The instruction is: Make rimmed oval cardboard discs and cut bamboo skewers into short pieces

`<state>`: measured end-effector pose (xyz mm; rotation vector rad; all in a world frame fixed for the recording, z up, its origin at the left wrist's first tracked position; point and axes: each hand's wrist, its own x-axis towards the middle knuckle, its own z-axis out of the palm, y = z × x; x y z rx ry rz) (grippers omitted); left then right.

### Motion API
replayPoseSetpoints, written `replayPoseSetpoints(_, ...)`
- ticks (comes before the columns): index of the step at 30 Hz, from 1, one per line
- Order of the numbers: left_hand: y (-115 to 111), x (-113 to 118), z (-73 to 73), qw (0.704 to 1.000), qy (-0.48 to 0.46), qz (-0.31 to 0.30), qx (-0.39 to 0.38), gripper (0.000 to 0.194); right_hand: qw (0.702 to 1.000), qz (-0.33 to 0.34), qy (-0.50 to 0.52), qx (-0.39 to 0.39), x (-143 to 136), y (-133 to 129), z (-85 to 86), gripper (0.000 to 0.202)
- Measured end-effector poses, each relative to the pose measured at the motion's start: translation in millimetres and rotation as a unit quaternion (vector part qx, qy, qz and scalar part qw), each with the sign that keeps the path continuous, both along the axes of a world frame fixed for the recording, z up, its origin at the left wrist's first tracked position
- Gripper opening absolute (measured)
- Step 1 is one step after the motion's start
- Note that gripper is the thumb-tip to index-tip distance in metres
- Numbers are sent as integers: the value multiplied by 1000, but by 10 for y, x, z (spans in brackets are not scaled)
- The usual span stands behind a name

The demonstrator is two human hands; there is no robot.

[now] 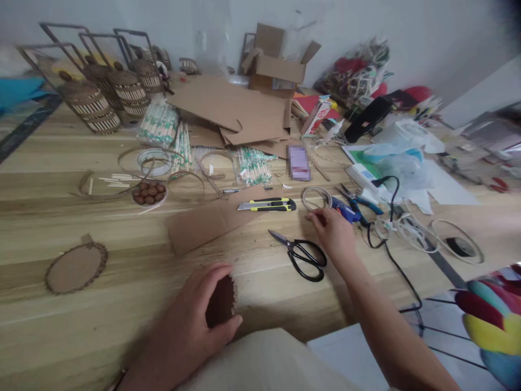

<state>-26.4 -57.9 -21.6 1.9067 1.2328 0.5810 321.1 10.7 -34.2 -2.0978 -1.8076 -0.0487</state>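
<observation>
My left hand [199, 315] is curved round a brown cardboard piece [222, 301] with a ragged, rope-like edge, near the table's front. To the right, my right hand [331, 231] has its fingertips pinched together at the lower edge of a pale coiled strip [316, 198]; what lies between the fingertips is too small to make out. Black-handled scissors [303, 255] lie between the hands. Above them a yellow and black utility knife [268, 205] rests beside a folded cardboard strip [203, 225]. Just past my right fingers is a blue glue gun [345, 210].
An oval cardboard piece [77, 267] lies at left, a bowl of brown balls [149, 193] behind it. Lantern-like items [91, 103], cardboard sheets [232, 106] and a phone [299, 162] stand or lie farther back. Pliers [358, 201] and a black cable [401, 277] are at right.
</observation>
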Motion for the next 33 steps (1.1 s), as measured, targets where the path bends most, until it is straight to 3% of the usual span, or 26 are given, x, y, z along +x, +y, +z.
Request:
replayPoseSetpoints(4, -8, 20, 16, 1000, 13, -3, 0, 54, 998, -10, -57, -23, 224, 27, -65, 26)
replayPoseSetpoints(10, 27, 7, 35, 1000, 13, -22, 5, 55, 989, 15, -121, -83, 165, 37, -100, 25)
replayPoseSetpoints(15, 79, 32, 160, 998, 14, -30, -48, 54, 979, 76, -140, -130, 152, 22, -9, 16)
replayPoseSetpoints(18, 99, 43, 212, 996, -12, -6, -87, 58, 979, 98, -93, -152, 228, 36, 24, 14)
replayPoseSetpoints(23, 92, -17, 173, 969, -126, 54, -207, 68, 990, 15, 5, -140, 398, 98, 30, 19)
replayPoseSetpoints(26, 89, -47, 143, 904, -311, 57, -287, 60, 996, -13, 47, -73, 350, 104, 65, 22)
replayPoseSetpoints(28, 94, -37, 153, 813, -460, 55, -353, 54, 996, 1, 83, -24, 179, 62, 131, 23)
replayPoseSetpoints(31, 110, 14, 192, 663, -591, 56, -457, 50, 990, 85, 113, -2, -308, -85, 299, 23)
replayPoseSetpoints(33, 121, 51, 202, 607, -610, 71, -505, 46, 960, 233, 154, 24, -720, -209, 426, 22)
